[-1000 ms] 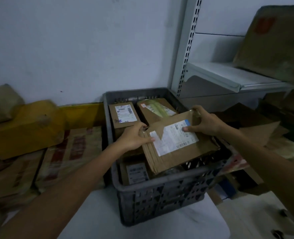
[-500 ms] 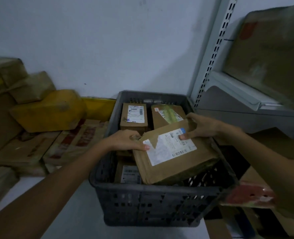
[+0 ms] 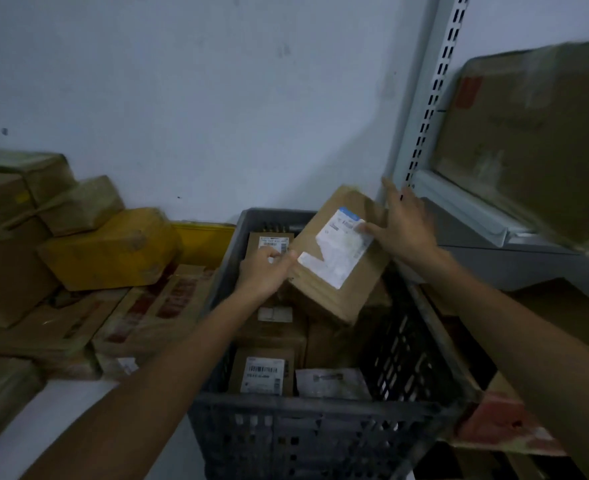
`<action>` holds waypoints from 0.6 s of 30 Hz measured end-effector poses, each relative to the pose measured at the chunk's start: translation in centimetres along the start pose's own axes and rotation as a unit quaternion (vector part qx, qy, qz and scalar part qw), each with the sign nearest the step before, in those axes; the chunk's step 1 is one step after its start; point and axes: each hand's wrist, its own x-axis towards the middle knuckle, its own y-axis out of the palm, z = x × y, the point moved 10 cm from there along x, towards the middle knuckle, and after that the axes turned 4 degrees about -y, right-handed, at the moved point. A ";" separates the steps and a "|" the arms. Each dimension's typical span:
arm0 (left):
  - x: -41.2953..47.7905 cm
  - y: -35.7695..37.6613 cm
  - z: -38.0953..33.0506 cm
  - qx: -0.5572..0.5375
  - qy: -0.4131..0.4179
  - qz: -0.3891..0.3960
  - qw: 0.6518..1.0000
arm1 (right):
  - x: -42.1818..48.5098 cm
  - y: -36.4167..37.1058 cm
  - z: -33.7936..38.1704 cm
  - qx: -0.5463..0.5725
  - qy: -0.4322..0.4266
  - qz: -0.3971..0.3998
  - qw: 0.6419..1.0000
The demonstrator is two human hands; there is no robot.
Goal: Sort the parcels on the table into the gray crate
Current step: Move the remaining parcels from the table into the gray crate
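Parcel: a flat brown cardboard parcel with a white shipping label (image 3: 334, 261) is tilted on edge over the far right part of the crate. Its lower corner dips among the boxes already inside.
Crate: the gray slatted plastic crate (image 3: 320, 408) stands at the right end of the white desk (image 3: 26, 427), its far wall by the back edge. It already holds several small brown labelled boxes (image 3: 262, 370) and a pale mailer bag (image 3: 331, 382).
Left hand: the left hand (image 3: 269, 268) has its fingers curled round the parcel's left corner.
Right hand: the right hand (image 3: 404, 226) has its fingers spread and straight. The thumb lies on the label and the palm steadies the right edge.
Handling: the parcel is probably light and fairly stiff, since it keeps its shape when held by one corner. The cardboard face gives grip, but the glossy label may be slicker.
Where to hold: grip the two opposite short edges on bare cardboard, then lower it flat or slot it upright beside the boxes.
Left on the desk: a yellow wrapped parcel (image 3: 109, 247) and taped brown cartons (image 3: 26, 188) are piled along the left and back edges.
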 end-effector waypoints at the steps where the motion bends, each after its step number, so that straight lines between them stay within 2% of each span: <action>1: 0.2 0.7 0.7 -0.039 -0.042 -0.011 0.998 | -0.1 1.3 -1.4 -0.009 0.037 0.020 0.999; 3: 0.5 2.5 1.9 -0.097 -0.100 0.001 0.990 | -1.2 3.8 -2.9 0.069 0.084 0.077 0.991; 5: 0.5 4.6 2.4 -0.124 -0.118 0.056 0.984 | -2.5 5.6 -2.5 0.131 0.071 0.132 0.980; 7: 0.4 6.2 1.7 -0.058 -0.061 0.099 0.992 | -2.9 6.0 -2.3 0.124 0.050 0.145 0.980; 10: 0.3 7.6 0.4 0.088 0.050 0.092 0.991 | -2.1 5.6 -3.5 0.108 0.080 0.098 0.986; 14: -0.2 8.3 0.3 0.027 0.104 0.074 0.991 | -0.3 6.4 -5.7 0.108 0.149 0.100 0.978; 18: 0.1 9.5 0.7 0.002 0.143 0.100 0.985 | 1.1 6.8 -7.0 0.135 0.160 0.079 0.975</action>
